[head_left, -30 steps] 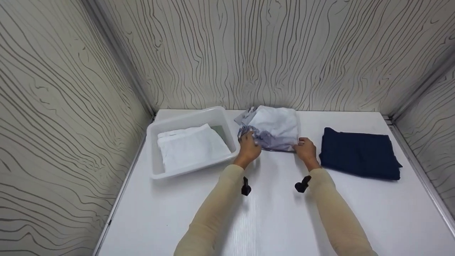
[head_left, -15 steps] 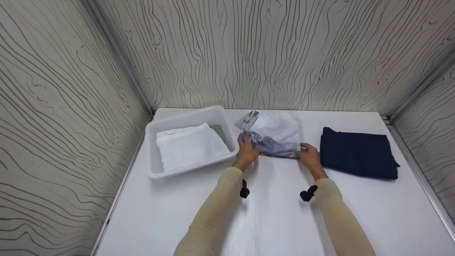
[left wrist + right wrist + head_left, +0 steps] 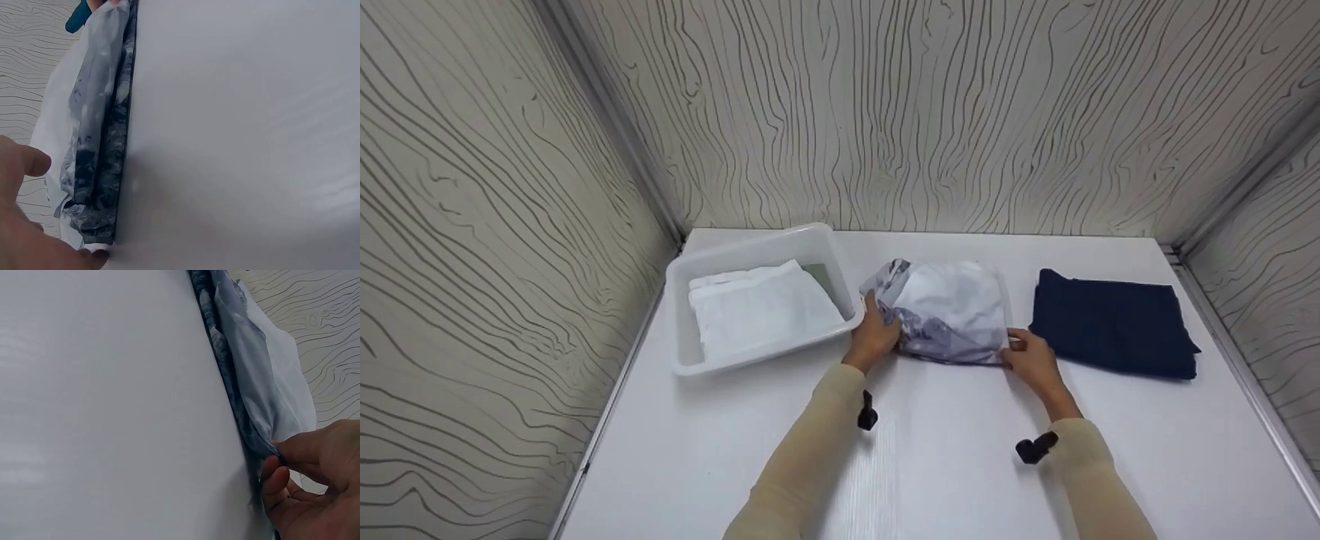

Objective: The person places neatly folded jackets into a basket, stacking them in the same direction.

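A folded white garment with a grey-purple pattern [image 3: 952, 311] lies on the white table between both hands. My left hand [image 3: 874, 335] holds its left front corner, with thumb and fingers on either side of the cloth. At the right front corner, my right hand [image 3: 1031, 362] pinches the edge between thumb and fingers, plain in the right wrist view. From the side, the left wrist view shows the layered patterned front edge [image 3: 104, 129]. The fingertips beneath the cloth are partly hidden.
A white plastic tub [image 3: 679, 315] stands close to the left hand, with a folded white cloth [image 3: 765, 307] and a green one [image 3: 819, 276] inside. Folded navy clothing [image 3: 1114, 322] lies on the right. Wood-grain-patterned walls [image 3: 915, 112] enclose the table [image 3: 960, 465].
Both hands have drawn the patterned garment toward the front of the table and slightly right. The right hand moved further than the left. The tub and navy clothing stayed put.
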Motion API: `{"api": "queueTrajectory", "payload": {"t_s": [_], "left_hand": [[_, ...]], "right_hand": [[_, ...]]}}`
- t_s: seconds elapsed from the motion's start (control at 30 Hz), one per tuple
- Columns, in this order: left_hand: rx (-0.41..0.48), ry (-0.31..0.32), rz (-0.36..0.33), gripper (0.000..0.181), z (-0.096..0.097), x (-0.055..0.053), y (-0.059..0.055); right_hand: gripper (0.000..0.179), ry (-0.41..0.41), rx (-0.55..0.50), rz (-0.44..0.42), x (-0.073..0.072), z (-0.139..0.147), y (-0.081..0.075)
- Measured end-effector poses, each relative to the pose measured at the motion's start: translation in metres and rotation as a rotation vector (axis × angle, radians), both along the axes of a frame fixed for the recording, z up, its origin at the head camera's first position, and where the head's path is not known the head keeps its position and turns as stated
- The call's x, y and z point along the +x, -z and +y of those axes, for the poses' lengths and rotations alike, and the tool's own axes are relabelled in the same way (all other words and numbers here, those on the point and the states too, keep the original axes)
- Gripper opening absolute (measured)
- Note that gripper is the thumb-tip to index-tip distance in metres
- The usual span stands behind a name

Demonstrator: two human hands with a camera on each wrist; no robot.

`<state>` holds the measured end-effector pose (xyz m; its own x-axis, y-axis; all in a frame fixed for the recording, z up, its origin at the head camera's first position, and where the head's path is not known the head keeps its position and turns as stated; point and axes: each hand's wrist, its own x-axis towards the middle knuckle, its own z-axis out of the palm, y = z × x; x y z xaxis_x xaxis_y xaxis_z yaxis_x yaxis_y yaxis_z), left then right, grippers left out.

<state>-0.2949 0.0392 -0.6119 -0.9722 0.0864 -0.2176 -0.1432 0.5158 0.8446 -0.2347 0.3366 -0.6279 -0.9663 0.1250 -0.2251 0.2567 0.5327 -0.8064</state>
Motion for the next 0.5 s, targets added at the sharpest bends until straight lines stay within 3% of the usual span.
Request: {"api": "queueTrajectory", "payload": {"t_s": [0.3, 0.5], "left_hand": [[0.05, -0.003, -0.016, 0.086, -0.006, 0.006, 0.004], [0.03, 0.012, -0.008, 0.092, -0.009, 0.006, 0.01]], "right_hand": [[0.059, -0.156, -0.007, -0.035, 0.013, -0.004, -0.008], [0.061, -0.124, -0.007, -0.058, 0.014, -0.017, -0.011]]}}
